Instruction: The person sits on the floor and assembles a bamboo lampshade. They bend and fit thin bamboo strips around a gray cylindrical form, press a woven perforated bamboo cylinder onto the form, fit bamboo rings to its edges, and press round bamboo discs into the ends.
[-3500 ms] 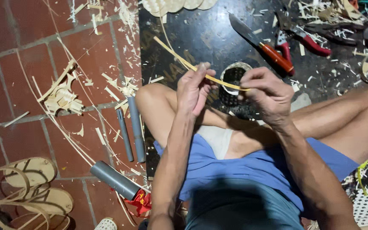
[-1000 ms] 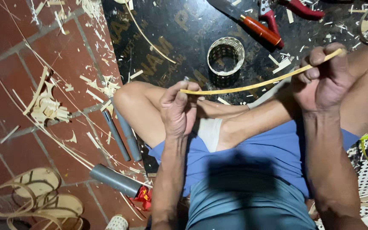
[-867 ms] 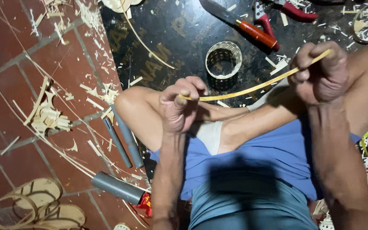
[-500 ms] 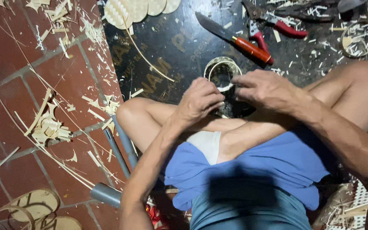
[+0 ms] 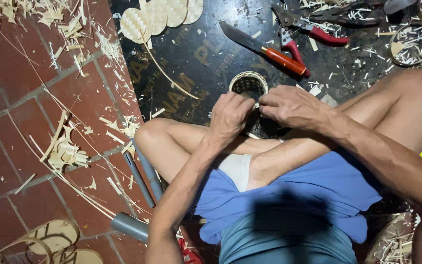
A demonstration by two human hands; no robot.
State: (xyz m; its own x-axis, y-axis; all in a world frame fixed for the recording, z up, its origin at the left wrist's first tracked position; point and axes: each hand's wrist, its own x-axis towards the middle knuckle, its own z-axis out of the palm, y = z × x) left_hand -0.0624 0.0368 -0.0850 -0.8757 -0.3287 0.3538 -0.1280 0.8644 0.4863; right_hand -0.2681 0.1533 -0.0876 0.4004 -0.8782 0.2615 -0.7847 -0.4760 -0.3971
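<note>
The person sat cross-legged on a black board (image 5: 191, 73) beside a red brick floor (image 5: 20, 122). Both hands met at a small woven bamboo ring (image 5: 248, 84); the left hand (image 5: 230, 117) and the right hand (image 5: 289, 105) pinched at its near rim, fingertips almost touching. Behind the ring lay a knife with an orange handle (image 5: 264, 48) and red-handled cutters (image 5: 301, 34). Woven round discs (image 5: 159, 14) lay at the board's far edge. Bamboo shavings (image 5: 67, 151) and grey tubes (image 5: 145, 176) lay on the bricks.

small round woven bamboo ring (image 5: 248, 84) upright on black board, touching both hands' fingers.
</note>
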